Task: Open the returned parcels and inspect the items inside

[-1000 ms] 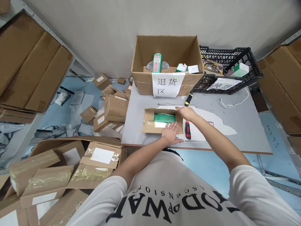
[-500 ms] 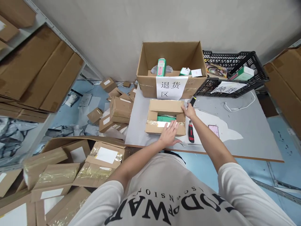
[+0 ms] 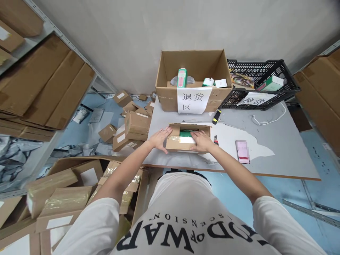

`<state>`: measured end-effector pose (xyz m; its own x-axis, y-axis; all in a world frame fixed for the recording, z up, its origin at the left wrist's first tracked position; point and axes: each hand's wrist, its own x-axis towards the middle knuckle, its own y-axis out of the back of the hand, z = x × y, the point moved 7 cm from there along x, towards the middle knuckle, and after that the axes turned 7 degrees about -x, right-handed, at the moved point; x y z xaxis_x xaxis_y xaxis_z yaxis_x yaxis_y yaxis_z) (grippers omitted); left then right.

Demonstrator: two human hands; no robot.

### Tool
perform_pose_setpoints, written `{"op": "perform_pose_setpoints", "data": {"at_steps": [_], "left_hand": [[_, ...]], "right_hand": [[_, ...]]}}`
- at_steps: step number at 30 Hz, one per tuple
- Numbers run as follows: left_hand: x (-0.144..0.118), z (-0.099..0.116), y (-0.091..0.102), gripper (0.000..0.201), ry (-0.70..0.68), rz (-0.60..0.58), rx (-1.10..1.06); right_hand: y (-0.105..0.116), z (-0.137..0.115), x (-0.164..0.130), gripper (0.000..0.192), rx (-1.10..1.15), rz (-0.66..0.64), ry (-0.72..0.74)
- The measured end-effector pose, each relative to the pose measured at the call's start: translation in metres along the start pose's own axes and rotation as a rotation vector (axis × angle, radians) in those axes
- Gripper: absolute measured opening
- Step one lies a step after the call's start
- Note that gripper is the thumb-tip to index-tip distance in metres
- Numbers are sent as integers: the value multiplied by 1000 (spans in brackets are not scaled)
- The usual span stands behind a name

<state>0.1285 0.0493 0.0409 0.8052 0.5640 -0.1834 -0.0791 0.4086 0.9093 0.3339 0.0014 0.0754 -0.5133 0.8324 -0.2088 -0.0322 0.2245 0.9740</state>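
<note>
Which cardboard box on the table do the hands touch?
The small open box at the near edge, green item inside; left hand and right hand flank it. The big labelled box stands untouched behind.

We see a grey desk (image 3: 278, 148). On it: small open carton (image 3: 180, 141) near front edge, big carton w/ paper sign (image 3: 195, 90) at back, black crate (image 3: 261, 85) beside it, phone (image 3: 242, 151), white cable (image 3: 268, 118), yellow-black tool (image 3: 216, 116).

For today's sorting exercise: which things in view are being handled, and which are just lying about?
In hand: left hand and right hand on the small open carton; green box inside.

Lying about: large labelled carton, black crate, phone, knife, floor parcels.
</note>
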Motion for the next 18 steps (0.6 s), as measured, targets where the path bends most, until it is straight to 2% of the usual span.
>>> {"op": "perform_pose_setpoints", "data": {"at_steps": [3, 8, 11, 14, 18], "left_hand": [[3, -3, -2, 129, -33, 25, -33], [1, -5, -3, 126, -44, 52, -85], [4, -5, 2, 123, -32, 65, -95], [8, -7, 5, 122, -25, 58, -90], [10, -8, 4, 120, -30, 41, -82]], "right_hand": [[-4, 9, 2, 56, 12, -178, -87], [6, -3, -19, 37, -48, -206, -147], [9, -16, -36, 22, -104, -178, -146], [1, -32, -56, 34, -160, -116, -115], [-27, -57, -81, 48, -188, 58, -32]]}}
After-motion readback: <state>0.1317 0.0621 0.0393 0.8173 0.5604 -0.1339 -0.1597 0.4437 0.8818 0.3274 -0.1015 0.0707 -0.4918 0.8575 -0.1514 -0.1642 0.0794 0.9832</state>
